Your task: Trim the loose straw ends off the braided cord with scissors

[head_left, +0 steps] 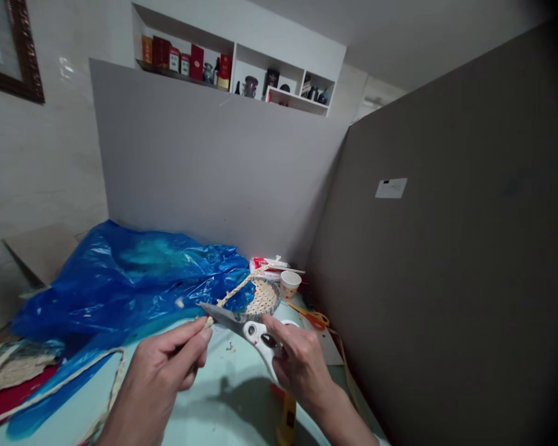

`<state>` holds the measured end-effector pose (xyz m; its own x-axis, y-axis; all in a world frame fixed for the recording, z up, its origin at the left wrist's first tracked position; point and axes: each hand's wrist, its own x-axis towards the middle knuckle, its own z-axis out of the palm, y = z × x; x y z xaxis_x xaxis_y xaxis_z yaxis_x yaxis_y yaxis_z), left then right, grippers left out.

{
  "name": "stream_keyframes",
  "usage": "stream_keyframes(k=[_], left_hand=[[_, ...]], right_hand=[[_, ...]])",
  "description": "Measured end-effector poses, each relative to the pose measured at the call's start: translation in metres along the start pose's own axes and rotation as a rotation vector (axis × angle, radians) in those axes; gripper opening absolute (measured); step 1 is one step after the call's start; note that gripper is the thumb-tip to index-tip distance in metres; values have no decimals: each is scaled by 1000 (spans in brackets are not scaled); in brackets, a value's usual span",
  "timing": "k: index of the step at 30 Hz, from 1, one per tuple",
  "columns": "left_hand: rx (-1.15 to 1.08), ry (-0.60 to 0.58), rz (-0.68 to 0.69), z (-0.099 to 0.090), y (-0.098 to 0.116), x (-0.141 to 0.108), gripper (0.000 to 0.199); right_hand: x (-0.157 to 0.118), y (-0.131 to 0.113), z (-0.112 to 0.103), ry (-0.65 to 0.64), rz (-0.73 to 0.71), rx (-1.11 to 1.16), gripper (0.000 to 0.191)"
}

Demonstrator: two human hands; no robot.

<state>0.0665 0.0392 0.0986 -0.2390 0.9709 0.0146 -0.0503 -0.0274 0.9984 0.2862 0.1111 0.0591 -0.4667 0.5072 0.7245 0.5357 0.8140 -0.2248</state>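
Note:
My left hand (167, 362) pinches a short pale piece of cord (208, 323) between thumb and forefinger. My right hand (302, 353) grips white-handled scissors (255, 334), and their blades point left, close above the pinched piece. Just beyond the blades lies a braided cream cord (242, 286), slanting up to a knotted, frayed end. Whether it joins the piece in my fingers is hidden by the blades. Behind the scissors sits a round woven basket (266, 297) with a blue-bound rim.
A crumpled blue plastic sheet (144, 260) covers the table's back left. A paper cup (290, 284) and orange-handled scissors (314, 317) stand right of the basket. Near the front lies a yellow tool (287, 421). Loose cord (69, 376) trails at left. Grey partitions (223, 167) enclose the back and right.

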Motion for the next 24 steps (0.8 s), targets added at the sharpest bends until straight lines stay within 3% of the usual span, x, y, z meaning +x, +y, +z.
stream_keyframes(k=[3,5,9,17,20,24], left_hand=[[-27,-21,-25,0,2,0,50],[-51,-52,-46,0,4,0,51],[-106,-81,-67,3,8,-2,52],[-263,-118,-209,4,7,-3,30],[-352,-92,-251,4,8,-2,33],[-326,10,-166,2,9,0,40]], right_hand=[[3,-4,3,-87,309,255,25],[7,-7,4,-73,516,443,13],[18,-14,-1,5,734,757,29],[29,-22,-10,-91,825,951,52],[26,-20,-13,-105,761,840,44],[21,-18,-17,-116,593,582,28]])
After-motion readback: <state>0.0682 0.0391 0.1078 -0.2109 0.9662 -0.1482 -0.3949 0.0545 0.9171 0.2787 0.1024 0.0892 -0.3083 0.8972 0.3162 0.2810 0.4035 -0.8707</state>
